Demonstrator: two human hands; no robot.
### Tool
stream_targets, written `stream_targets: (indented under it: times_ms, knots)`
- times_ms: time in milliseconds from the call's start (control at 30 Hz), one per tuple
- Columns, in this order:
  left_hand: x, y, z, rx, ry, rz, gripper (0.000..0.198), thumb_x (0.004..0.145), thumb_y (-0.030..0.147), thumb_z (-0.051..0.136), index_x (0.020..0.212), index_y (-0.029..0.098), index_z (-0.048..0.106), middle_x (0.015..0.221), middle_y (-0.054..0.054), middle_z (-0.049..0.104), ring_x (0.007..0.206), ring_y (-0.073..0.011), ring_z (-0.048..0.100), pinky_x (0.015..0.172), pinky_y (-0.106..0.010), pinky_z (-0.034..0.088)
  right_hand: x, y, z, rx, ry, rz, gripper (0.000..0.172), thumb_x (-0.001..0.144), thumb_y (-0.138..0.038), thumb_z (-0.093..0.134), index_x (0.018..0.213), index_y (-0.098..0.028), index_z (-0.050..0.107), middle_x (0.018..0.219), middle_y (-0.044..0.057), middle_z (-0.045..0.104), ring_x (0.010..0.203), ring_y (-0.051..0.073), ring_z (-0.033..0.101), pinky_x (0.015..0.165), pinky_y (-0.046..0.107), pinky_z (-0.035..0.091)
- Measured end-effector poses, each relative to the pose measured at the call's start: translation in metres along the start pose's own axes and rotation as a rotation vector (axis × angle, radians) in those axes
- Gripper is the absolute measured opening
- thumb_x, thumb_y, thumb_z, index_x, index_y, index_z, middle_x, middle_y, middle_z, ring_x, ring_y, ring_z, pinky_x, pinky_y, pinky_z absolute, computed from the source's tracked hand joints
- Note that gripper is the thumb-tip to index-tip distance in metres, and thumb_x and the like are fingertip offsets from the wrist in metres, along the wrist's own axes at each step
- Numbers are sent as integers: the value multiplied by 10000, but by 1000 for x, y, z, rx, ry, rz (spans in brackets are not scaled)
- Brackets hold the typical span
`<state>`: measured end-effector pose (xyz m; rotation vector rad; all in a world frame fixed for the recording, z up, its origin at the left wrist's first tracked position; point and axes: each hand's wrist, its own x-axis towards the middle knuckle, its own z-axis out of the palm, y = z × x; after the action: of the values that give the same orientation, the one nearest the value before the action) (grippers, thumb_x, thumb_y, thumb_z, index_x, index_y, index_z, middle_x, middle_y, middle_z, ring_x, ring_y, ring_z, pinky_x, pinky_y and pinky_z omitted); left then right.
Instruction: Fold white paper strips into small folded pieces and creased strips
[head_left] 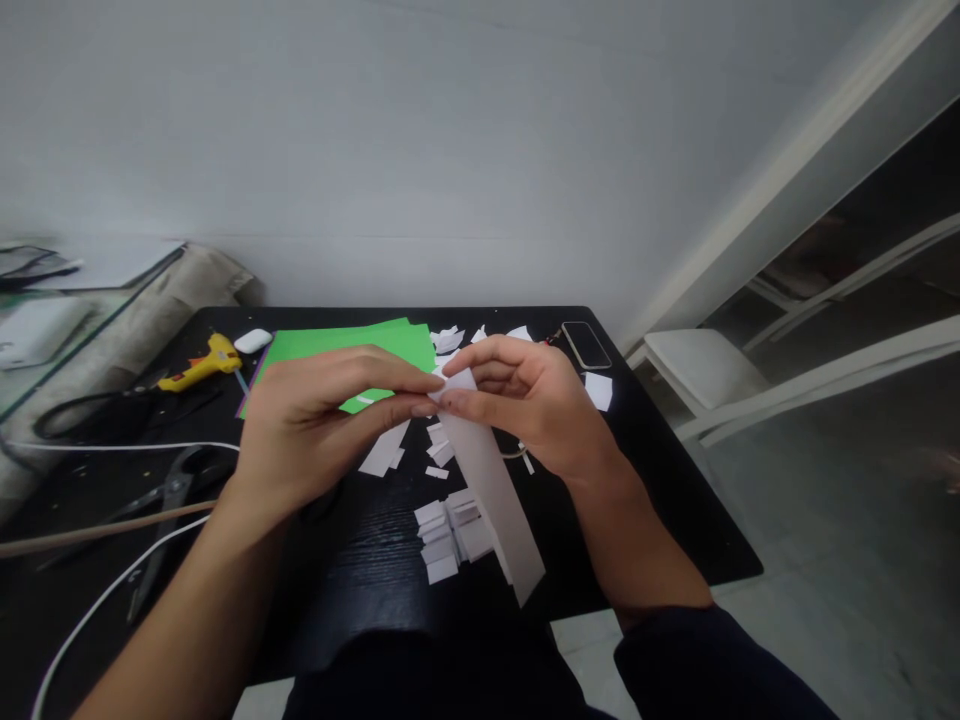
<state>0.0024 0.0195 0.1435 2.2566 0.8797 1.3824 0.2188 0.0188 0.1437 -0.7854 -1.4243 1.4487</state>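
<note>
A long white paper strip (491, 480) hangs from my fingertips over the black table, slanting down toward me. My left hand (330, 415) pinches its upper end between thumb and index finger. On the same end, my right hand (529, 400) is closed, with the thumb in front and the fingers behind. The top of the strip appears folded over at the fingertips. Beneath the strip lies a cluster of small folded white paper pieces (442, 545). More white paper scraps (386, 452) are scattered behind and between my hands.
Green sheets (345, 345) lie at the back, beside a yellow glue gun (202, 365) and a white mouse (253, 341). Black scissors (176, 490) and cables (127, 446) are on the left. A phone (586, 345) rests at the back right. A white chair (705, 365) stands beyond the table's edge.
</note>
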Motion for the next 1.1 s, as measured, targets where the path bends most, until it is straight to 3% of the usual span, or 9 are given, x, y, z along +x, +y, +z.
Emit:
stream_targets:
  times_ms: [200, 700, 933, 1100]
  knots:
    - [3, -6, 1, -15, 24, 149, 236, 855, 152, 821, 1016, 324, 813, 886, 34, 823, 794, -170, 759, 699, -303, 600, 0, 1, 1, 11, 12, 1, 343, 717, -332, 931, 949, -183, 728, 749, -16, 695, 720, 134, 688, 649, 251, 557]
    - [1, -1, 2, -31, 18, 79, 258, 856, 157, 825, 1030, 346, 800, 909, 46, 815, 830, -167, 757, 724, -336, 612, 2, 3, 1, 23, 10, 2, 360, 720, -359, 926, 971, -182, 738, 783, -2, 699, 760, 150, 700, 696, 283, 580]
    - [2, -3, 2, -39, 6, 91, 237, 868, 147, 811, 1023, 327, 802, 909, 40, 816, 831, -164, 756, 738, -326, 609, 0, 0, 3, -15, 33, 10, 375, 706, -380, 930, 960, -182, 738, 731, -17, 673, 706, 138, 673, 641, 273, 562]
    - [0, -7, 0, -9, 6, 89, 285, 847, 171, 836, 1089, 315, 797, 958, 27, 822, 832, -149, 760, 741, -287, 612, 1, 1, 0, 5, 34, -21, 330, 726, -327, 920, 966, -183, 744, 811, 7, 744, 764, 148, 718, 683, 270, 585]
